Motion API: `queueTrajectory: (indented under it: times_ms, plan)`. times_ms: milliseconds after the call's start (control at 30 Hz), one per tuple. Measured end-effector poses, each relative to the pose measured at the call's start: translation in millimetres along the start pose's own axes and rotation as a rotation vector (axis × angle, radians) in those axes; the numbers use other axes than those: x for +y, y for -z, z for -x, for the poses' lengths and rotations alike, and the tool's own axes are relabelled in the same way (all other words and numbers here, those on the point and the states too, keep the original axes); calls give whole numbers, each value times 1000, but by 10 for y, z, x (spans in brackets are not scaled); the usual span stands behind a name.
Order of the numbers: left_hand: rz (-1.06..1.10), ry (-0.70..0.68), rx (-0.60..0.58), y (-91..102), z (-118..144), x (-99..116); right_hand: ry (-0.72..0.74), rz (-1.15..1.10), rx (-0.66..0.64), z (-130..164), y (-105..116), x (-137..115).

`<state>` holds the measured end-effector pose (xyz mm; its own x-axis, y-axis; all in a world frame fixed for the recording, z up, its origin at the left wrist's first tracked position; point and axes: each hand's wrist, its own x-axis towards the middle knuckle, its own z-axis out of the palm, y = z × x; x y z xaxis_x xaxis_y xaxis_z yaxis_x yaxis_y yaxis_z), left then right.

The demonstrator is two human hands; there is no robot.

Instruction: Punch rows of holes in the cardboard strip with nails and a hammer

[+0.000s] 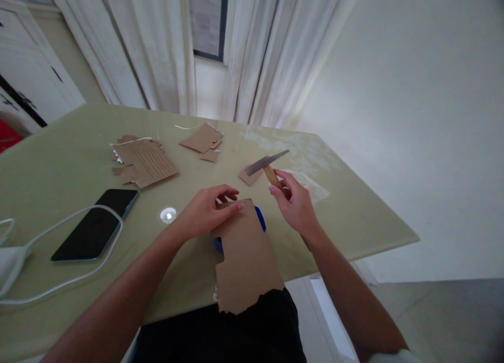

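Observation:
My right hand grips the wooden handle of a small hammer, raised over the table with its long thin metal head toward the far side. My left hand is closed on the far end of a torn cardboard piece, thumb on top, other fingers curled at its edge. Small dark marks show in the cardboard near my thumb. A blue object lies beneath the cardboard, mostly hidden. The near torn edge of the cardboard reaches over the table edge above my lap.
On the pale green table are a stack of cardboard scraps, more cardboard pieces, a small cardboard square, a phone, a white cable, a small shiny round item and a thin translucent sheet.

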<state>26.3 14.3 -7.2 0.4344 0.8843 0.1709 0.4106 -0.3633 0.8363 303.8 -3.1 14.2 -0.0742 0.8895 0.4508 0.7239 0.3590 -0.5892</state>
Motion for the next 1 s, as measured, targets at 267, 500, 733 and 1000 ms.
queueTrajectory:
  times_ms: [267, 500, 733, 1000]
  plan:
    - [283, 176, -170, 175, -3, -238, -320, -93, -159, -532, -680, 575]
    - [401, 287, -84, 87, 11, -196, -315, -41, -257, -333, -679, 705]
    - [272, 393, 8, 164, 25, -173, -253, 203, -184, -327, -644, 683]
    - [535, 273, -51, 275, 78, -139, -176, 266, -204, -333, -662, 769]
